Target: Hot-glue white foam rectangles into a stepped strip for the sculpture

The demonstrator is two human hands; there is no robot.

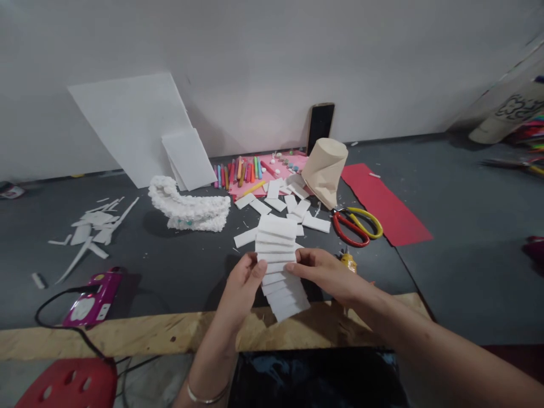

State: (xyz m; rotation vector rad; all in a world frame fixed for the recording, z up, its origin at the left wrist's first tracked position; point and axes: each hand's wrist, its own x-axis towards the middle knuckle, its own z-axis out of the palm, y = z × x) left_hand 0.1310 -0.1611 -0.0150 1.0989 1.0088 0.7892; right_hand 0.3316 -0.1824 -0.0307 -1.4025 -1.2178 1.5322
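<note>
A strip of overlapping white rectangular pieces [278, 246] is held up over the table's front edge, stepped like shingles. My left hand [244, 286] grips its left side, thumb on the front face. On the opposite side my right hand [321, 272] pinches it between thumb and fingers. Just beyond lie loose white rectangles [317, 224], scattered and partly overlapping. Scissors [359, 226] with red and yellow handles rest to the right of them. A glue gun [348, 262], mostly hidden behind my right forearm, shows a yellow front part.
A beige cone-like form [327, 167] stands near a phone [321, 126] leaning on the wall. Crayons [240, 171] lie on pink paper. Left are a white textured curved piece [187, 207], white sheets [136, 122], offcuts [96, 225] and a purple corded device [93, 300]. Red sheet [386, 207] lies right.
</note>
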